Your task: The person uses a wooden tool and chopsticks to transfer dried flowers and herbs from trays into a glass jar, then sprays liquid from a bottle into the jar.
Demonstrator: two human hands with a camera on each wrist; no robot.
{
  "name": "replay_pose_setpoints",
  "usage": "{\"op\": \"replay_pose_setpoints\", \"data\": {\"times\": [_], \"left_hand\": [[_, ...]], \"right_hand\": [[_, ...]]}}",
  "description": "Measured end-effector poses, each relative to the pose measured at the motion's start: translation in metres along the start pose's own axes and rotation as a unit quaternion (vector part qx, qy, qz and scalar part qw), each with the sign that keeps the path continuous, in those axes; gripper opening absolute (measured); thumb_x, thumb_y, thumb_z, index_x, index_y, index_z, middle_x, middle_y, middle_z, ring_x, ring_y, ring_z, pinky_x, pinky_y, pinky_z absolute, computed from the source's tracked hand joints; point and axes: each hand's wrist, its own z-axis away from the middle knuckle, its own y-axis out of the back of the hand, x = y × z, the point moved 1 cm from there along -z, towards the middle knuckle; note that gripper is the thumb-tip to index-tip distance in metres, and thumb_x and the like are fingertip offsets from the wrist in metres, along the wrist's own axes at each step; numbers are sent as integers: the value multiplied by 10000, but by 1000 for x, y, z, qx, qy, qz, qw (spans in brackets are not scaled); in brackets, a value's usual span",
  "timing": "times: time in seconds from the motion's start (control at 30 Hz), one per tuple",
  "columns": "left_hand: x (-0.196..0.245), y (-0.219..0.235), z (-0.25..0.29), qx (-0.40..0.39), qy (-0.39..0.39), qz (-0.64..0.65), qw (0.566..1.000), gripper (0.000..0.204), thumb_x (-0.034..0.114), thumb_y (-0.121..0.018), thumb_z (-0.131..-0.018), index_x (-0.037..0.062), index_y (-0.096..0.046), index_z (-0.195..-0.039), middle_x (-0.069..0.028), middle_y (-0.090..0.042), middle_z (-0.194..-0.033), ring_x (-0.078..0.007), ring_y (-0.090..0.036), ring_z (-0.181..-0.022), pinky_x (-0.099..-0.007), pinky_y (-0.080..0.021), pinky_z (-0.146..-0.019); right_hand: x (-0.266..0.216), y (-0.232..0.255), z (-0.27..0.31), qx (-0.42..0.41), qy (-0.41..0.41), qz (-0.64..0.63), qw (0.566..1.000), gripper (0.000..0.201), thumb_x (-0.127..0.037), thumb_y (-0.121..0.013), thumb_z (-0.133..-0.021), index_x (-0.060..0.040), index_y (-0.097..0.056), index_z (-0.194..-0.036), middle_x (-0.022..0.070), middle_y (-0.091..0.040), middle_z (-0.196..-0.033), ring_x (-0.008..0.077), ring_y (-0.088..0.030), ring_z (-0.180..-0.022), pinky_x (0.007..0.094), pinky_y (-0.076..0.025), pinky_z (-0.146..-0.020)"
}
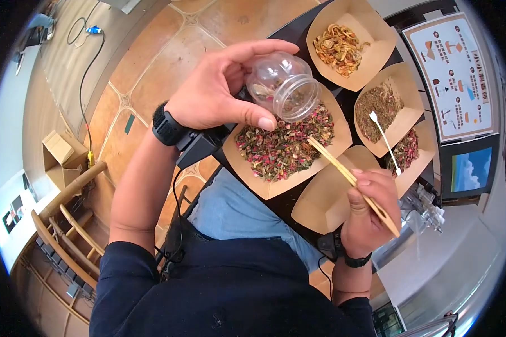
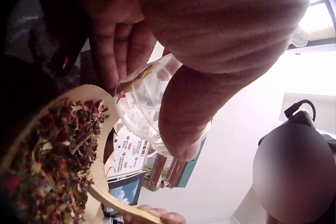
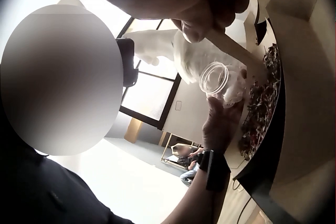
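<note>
A clear round jar (image 1: 281,84), tilted with its uncapped mouth towards the right, is gripped by my left hand (image 1: 222,90) above a paper tray (image 1: 267,188) of mixed dried petals and leaves (image 1: 281,151). Some plant bits lie inside the jar. My right hand (image 1: 371,210) pinches wooden tongs (image 1: 343,168), whose tips touch the mix at the tray's right side. In the left wrist view the thumb lies along the jar (image 2: 142,103) and the tongs (image 2: 118,203) reach the mix. The right wrist view shows the jar mouth (image 3: 214,78) beyond the tongs.
Around the tray stand an empty paper tray (image 1: 320,205), one with dried slices (image 1: 340,50), one with brown crumbs (image 1: 374,106) and a white spoon (image 1: 385,137), and one with red buds (image 1: 407,151). A printed sheet (image 1: 452,78) lies at the right.
</note>
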Motion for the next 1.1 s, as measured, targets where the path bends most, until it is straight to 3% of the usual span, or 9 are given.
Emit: {"op": "replay_pose_setpoints", "data": {"times": [0.17, 0.33, 0.4, 1.0, 1.1], "left_hand": [[1, 0, 0, -2, 1, -5, 1000, 1130, 224, -1064, -663, -15, -475, -1597, -178, -675, -1477, -256, -632, -1391, -416, -469, -1223], [1, -2, 1, 4, 6, 2, 1000, 1133, 226, -1065, -662, -16, -474, -1598, -182, -674, -1477, -259, -629, -1395, -419, -462, -1228], [2, -1, 0, 1, 8, 12, 1000, 1136, 237, -1066, -660, -16, -476, -1596, -183, -675, -1475, -258, -629, -1395, -419, -466, -1225], [3, -1, 1, 4, 18, 10, 1000, 1140, 241, -1069, -658, -20, -477, -1597, -172, -680, -1468, -251, -634, -1386, -412, -472, -1217], [2, 0, 1, 1, 9, 4, 1000, 1141, 238, -1069, -660, -20, -474, -1598, -175, -677, -1473, -250, -632, -1389, -413, -471, -1221]], "right_hand": [[0, 1, 2, 84, -106, -109, 985, 176, -61, -848, -935, 9, -727, -1042, 179, -757, -1036, 280, -723, -957, 382, -583, -885], [3, 1, 1, 47, -89, -88, 991, 197, -78, -861, -926, 6, -733, -1051, 188, -769, -1057, 286, -734, -967, 379, -583, -883], [4, 2, -1, -1, -44, -34, 998, 212, -78, -870, -911, 0, -746, -1064, 193, -784, -1063, 294, -740, -961, 384, -586, -878], [-4, -5, -4, -43, -18, 12, 999, 212, -32, -876, -866, -10, -761, -1042, 173, -784, -1061, 313, -738, -934, 377, -585, -856], [-5, -4, -2, -18, -34, 1, 999, 203, -46, -882, -868, -10, -762, -1029, 173, -787, -1054, 306, -736, -925, 379, -585, -844]]}}
